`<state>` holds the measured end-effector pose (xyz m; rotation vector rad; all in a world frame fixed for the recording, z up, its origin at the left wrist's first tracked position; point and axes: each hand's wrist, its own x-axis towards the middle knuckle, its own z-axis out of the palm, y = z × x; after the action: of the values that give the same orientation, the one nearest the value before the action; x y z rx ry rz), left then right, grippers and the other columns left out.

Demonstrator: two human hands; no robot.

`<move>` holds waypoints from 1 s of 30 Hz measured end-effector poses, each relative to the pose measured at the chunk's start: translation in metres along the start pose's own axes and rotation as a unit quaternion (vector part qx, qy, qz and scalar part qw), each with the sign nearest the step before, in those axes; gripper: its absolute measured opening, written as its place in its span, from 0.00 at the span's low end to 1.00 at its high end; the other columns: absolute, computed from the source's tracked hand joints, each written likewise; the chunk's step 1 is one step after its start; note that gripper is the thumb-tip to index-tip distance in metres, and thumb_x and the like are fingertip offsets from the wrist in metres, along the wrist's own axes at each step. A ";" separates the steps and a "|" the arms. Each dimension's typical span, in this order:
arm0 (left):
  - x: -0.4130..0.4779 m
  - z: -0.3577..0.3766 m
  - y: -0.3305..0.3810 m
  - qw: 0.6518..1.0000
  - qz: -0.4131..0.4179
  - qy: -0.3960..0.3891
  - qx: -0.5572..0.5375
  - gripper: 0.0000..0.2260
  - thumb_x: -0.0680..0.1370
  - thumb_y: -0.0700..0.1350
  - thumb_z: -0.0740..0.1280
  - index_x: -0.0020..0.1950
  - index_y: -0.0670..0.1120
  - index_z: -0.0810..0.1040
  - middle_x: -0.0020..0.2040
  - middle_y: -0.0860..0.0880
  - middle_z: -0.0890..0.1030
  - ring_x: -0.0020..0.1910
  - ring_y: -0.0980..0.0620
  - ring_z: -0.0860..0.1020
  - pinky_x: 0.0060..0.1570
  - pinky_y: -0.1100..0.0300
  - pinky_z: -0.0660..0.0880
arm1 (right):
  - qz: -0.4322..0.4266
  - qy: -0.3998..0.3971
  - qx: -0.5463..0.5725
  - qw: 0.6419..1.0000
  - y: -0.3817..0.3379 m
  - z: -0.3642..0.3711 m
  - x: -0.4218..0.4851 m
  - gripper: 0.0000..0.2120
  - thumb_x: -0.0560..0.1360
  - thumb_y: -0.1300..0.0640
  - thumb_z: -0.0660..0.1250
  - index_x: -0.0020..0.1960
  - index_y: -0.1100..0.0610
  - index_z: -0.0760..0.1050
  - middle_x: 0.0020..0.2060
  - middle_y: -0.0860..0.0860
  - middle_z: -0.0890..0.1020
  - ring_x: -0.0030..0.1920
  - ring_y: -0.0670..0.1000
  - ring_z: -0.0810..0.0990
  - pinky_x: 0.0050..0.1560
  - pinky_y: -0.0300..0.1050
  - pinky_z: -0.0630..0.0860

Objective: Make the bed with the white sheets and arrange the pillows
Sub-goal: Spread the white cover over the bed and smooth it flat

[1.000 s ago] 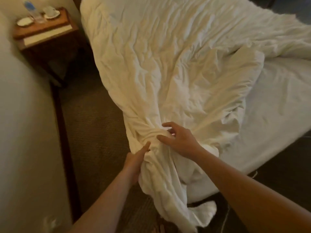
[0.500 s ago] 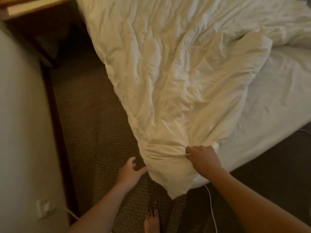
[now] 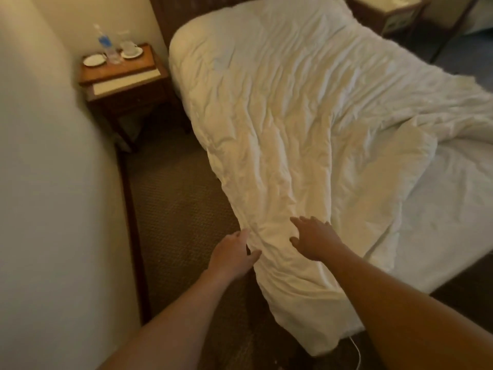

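Note:
A crumpled white duvet (image 3: 288, 124) lies along the left side of the bed, and its near corner hangs off the bed's corner toward the floor. The white fitted sheet (image 3: 440, 209) lies bare on the right part of the mattress. My left hand (image 3: 232, 253) touches the duvet's left edge with straight fingers. My right hand (image 3: 313, 237) lies flat on top of the duvet with its fingers spread. No pillow shows apart from a bulge under the duvet at the head end.
A wooden nightstand (image 3: 125, 78) in the far left corner carries a water bottle (image 3: 102, 42), a cup and saucers. A pale wall (image 3: 48, 182) runs along my left, leaving a narrow strip of brown carpet (image 3: 176, 209). A white cable (image 3: 354, 348) lies by the bed's corner.
My right hand has let go of the bunched duvet corner and now lies flat on it. My left hand moved up to the edge. The view has lifted toward the headboard.

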<state>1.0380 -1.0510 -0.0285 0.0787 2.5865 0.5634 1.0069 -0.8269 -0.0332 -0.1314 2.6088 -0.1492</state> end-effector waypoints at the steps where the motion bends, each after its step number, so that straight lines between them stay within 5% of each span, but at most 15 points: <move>1: 0.005 -0.020 0.001 1.000 0.004 0.014 0.006 0.31 0.81 0.61 0.63 0.81 0.51 0.60 0.77 0.49 0.68 0.75 0.46 0.66 0.71 0.48 0.68 | -0.002 0.014 0.003 1.000 -0.010 -0.018 0.007 0.30 0.83 0.42 0.57 0.81 0.48 0.54 0.79 0.50 0.63 0.79 0.57 0.59 0.76 0.63 0.59; 8: 0.071 -0.159 0.000 0.992 0.034 0.068 0.096 0.31 0.81 0.60 0.63 0.80 0.49 0.60 0.76 0.47 0.68 0.73 0.44 0.67 0.70 0.45 0.68 | -0.005 0.077 0.021 0.997 -0.049 -0.145 0.081 0.34 0.81 0.38 0.57 0.82 0.49 0.51 0.81 0.54 0.56 0.80 0.61 0.52 0.77 0.67 0.54; 16: 0.189 -0.296 0.005 0.989 0.047 0.077 0.115 0.33 0.81 0.59 0.63 0.81 0.48 0.57 0.78 0.46 0.65 0.75 0.42 0.65 0.71 0.43 0.67 | 0.009 0.086 0.066 0.994 -0.094 -0.275 0.197 0.33 0.81 0.38 0.58 0.81 0.51 0.56 0.78 0.55 0.63 0.78 0.63 0.59 0.75 0.67 0.59; 30: 0.445 -0.492 -0.099 0.968 0.119 0.070 0.211 0.34 0.82 0.62 0.61 0.82 0.47 0.55 0.79 0.45 0.65 0.75 0.42 0.66 0.70 0.44 0.69 | 0.075 0.108 0.122 0.984 -0.215 -0.391 0.458 0.35 0.82 0.38 0.56 0.83 0.51 0.48 0.82 0.56 0.50 0.81 0.64 0.46 0.77 0.69 0.48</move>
<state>0.4176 -1.2576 0.1227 0.5142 2.8141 0.0900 0.4294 -1.0640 0.1043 0.1777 2.7754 -0.4482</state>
